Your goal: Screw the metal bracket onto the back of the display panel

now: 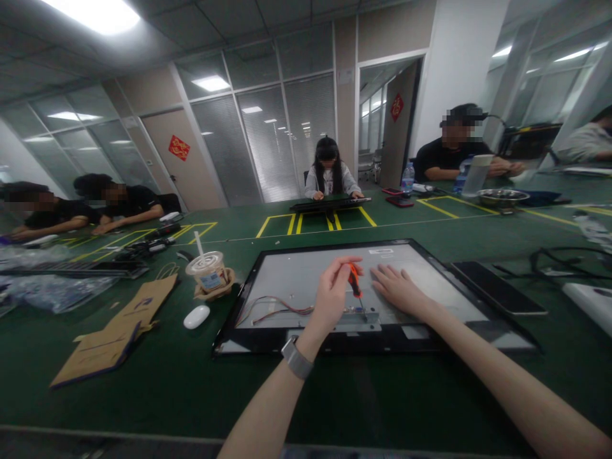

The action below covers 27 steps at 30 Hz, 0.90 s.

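Two hands, centre of frame. Left hand: fingers clamped on orange-handled screwdriver, tip down by the metal bracket on the monitor back panel. Right hand: fingers flat, gripping nothing, resting on the panel. Advisable: driver upright, panel held steady.

orange-handled screwdriver stands upright, tip down on the grey back of the flat-lying panel.

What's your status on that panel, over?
Left hand gripping orange-handled screwdriver, tip down at small circuit board. Right hand flat on grey black-framed display panel. Red-white wires lie beside board.
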Motion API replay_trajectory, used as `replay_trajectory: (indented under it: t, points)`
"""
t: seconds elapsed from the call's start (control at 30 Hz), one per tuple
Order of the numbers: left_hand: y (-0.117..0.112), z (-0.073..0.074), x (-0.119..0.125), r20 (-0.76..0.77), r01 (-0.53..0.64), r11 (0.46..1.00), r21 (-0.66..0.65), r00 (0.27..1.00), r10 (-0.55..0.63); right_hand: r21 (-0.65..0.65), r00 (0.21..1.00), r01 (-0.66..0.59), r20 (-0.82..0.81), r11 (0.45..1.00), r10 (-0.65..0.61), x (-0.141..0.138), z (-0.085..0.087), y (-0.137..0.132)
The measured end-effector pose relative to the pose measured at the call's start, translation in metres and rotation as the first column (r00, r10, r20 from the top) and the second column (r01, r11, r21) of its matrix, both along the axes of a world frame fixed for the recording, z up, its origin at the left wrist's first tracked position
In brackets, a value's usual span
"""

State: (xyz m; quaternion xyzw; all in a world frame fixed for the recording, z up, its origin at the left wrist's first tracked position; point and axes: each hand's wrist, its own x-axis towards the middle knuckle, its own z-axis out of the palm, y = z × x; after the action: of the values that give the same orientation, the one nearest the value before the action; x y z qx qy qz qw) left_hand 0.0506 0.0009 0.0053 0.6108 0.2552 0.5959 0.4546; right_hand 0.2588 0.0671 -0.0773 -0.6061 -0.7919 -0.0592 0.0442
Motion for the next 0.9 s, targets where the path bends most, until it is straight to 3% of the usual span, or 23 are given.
replay_trajectory:
  t: [0.1, 0.27, 0.5, 0.73, 0.9]
  points:
    - [0.001, -0.001, 0.001, 0.040, -0.010, 1.000, -0.022, 0.999, 0.011, -0.004, 1.000, 0.000, -0.004, 1.000, 0.000, 0.000, 0.000, 0.000]
    - [-0.004, 0.008, 0.000, -0.058, -0.147, 0.988, 0.055, 0.987, 0.150, -0.023, 1.000, 0.000, -0.008, 1.000, 0.000, 0.002, 0.000, 0.002]
    - [-0.004, 0.005, 0.000, -0.017, -0.051, 0.999, 0.002, 0.999, 0.051, -0.034, 1.000, 0.000, -0.024, 0.999, -0.001, 0.001, 0.003, -0.001]
    - [-0.002, 0.005, -0.001, -0.059, -0.122, 0.991, 0.051, 0.990, 0.125, -0.032, 0.999, 0.005, -0.041, 0.999, -0.006, 0.001, 0.000, 0.001]
    - [-0.001, 0.003, -0.002, -0.027, -0.016, 1.000, 0.009, 1.000, 0.016, -0.003, 0.999, -0.008, -0.032, 1.000, 0.008, 0.003, -0.005, 0.004]
